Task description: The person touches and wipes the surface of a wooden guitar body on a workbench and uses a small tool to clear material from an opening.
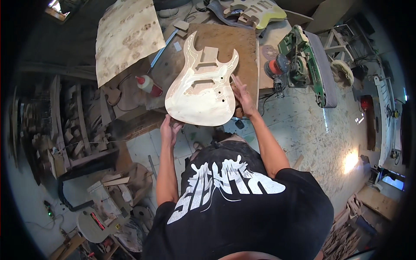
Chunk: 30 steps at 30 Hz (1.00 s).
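Pale unfinished wood, a guitar body (pixel 200 89) lies flat on a brown board (pixel 242 47) on the bench (pixel 277 78), horns pointing away, its routed cavities facing up so the top can be seen. The left hand (pixel 169 129) grips its rounded lower edge, fingers curled under as far as I can tell, steadying it. The right hand (pixel 243 97) rests open along its right edge, fingers spread flat. A glue bottle (pixel 148 84) stands just left; a green sander (pixel 299 63) sits well to the right.
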Each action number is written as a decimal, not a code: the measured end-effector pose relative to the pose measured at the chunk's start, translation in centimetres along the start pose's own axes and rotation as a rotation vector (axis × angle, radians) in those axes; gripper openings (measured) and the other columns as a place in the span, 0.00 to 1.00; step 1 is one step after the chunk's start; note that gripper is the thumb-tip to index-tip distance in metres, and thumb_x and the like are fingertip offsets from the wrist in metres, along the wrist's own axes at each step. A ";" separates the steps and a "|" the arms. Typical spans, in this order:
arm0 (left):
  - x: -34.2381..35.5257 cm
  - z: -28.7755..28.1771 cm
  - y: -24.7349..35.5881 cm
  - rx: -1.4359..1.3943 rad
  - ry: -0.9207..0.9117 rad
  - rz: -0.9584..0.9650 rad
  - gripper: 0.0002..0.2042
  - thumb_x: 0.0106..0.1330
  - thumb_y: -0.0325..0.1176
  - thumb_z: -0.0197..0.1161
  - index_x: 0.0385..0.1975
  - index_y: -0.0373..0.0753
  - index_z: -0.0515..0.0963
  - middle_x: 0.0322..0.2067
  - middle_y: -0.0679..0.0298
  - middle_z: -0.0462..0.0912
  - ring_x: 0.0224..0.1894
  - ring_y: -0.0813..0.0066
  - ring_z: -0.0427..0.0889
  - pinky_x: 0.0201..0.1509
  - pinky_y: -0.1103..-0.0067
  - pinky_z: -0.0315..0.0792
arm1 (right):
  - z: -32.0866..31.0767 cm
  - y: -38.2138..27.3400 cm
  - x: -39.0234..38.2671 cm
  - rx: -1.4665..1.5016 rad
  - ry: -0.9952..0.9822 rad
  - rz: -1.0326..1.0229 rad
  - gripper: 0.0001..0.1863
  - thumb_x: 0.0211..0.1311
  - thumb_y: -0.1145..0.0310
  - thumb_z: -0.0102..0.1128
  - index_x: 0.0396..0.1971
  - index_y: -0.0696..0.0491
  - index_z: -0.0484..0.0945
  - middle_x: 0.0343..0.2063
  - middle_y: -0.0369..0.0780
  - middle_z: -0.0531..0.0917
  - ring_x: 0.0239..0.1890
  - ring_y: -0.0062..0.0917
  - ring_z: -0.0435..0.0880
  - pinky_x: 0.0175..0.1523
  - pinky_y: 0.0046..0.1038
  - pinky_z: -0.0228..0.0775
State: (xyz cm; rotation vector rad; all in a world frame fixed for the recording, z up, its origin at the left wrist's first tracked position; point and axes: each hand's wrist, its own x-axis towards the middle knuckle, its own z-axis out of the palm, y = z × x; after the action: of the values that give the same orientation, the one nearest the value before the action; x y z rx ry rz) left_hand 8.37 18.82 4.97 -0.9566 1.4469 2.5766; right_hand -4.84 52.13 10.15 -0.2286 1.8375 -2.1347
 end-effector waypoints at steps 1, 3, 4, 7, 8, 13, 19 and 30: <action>-0.1 -0.5 -0.2 -0.004 -0.048 -0.005 0.27 0.82 0.51 0.44 0.65 0.32 0.69 0.60 0.48 0.77 0.60 0.50 0.79 0.64 0.58 0.76 | 0.2 0.0 0.1 0.001 -0.007 0.003 0.50 0.71 0.25 0.24 0.79 0.49 0.53 0.79 0.51 0.43 0.80 0.44 0.48 0.81 0.43 0.40; -0.1 -0.7 -0.7 -0.037 -0.070 -0.011 0.29 0.82 0.53 0.43 0.66 0.32 0.67 0.60 0.48 0.77 0.61 0.50 0.78 0.65 0.58 0.74 | -0.3 -0.2 0.7 -0.306 0.081 -0.103 0.49 0.70 0.24 0.19 0.76 0.45 0.61 0.79 0.52 0.43 0.81 0.46 0.42 0.81 0.44 0.36; -0.1 -0.8 -1.0 -0.068 -0.089 -0.014 0.31 0.81 0.54 0.43 0.68 0.31 0.66 0.60 0.48 0.77 0.62 0.49 0.77 0.67 0.59 0.72 | -0.6 -0.3 1.0 -0.307 0.083 -0.102 0.49 0.70 0.24 0.19 0.76 0.45 0.61 0.79 0.52 0.43 0.81 0.46 0.42 0.81 0.44 0.36; -0.4 -1.8 -2.2 -0.076 -0.069 -0.093 0.35 0.80 0.59 0.42 0.70 0.31 0.64 0.63 0.46 0.75 0.64 0.50 0.76 0.68 0.59 0.70 | -1.0 -1.3 1.7 -0.620 0.046 -0.051 0.50 0.69 0.24 0.14 0.75 0.42 0.64 0.80 0.46 0.40 0.81 0.49 0.39 0.81 0.47 0.31; -0.4 -2.1 -2.8 -0.075 -0.076 -0.094 0.35 0.80 0.59 0.42 0.70 0.31 0.64 0.63 0.46 0.75 0.64 0.50 0.76 0.68 0.59 0.70 | -1.0 -1.3 1.9 -0.695 -0.006 -0.046 0.49 0.68 0.24 0.13 0.74 0.38 0.65 0.80 0.47 0.40 0.81 0.52 0.37 0.81 0.49 0.29; -2.2 -5.4 -5.8 -0.022 0.087 -0.197 0.39 0.77 0.64 0.42 0.70 0.30 0.63 0.65 0.46 0.73 0.61 0.51 0.79 0.65 0.61 0.72 | -0.1 -0.4 2.8 -0.905 -0.141 -0.103 0.46 0.69 0.24 0.11 0.74 0.31 0.66 0.80 0.47 0.41 0.80 0.57 0.33 0.80 0.56 0.26; -4.7 -10.2 -8.4 0.120 0.142 -0.294 0.42 0.76 0.67 0.42 0.71 0.32 0.62 0.68 0.47 0.70 0.64 0.52 0.76 0.65 0.62 0.71 | -0.7 0.3 4.1 -1.384 -0.067 -0.198 0.35 0.76 0.32 0.23 0.74 0.28 0.65 0.80 0.45 0.43 0.80 0.57 0.33 0.78 0.63 0.26; -9.7 -17.3 -14.0 0.545 0.337 -0.495 0.30 0.76 0.65 0.43 0.47 0.43 0.79 0.37 0.67 0.85 0.34 0.75 0.82 0.37 0.73 0.71 | -0.5 -1.7 2.5 -1.558 -0.246 -0.343 0.29 0.75 0.39 0.44 0.73 0.25 0.65 0.80 0.42 0.47 0.79 0.57 0.39 0.77 0.65 0.32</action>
State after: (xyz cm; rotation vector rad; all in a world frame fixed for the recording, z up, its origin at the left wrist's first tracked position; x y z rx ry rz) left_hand 29.18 15.68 -7.08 -1.4544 1.5943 1.6150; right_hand -7.60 51.94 11.57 -1.0795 2.9188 -0.2608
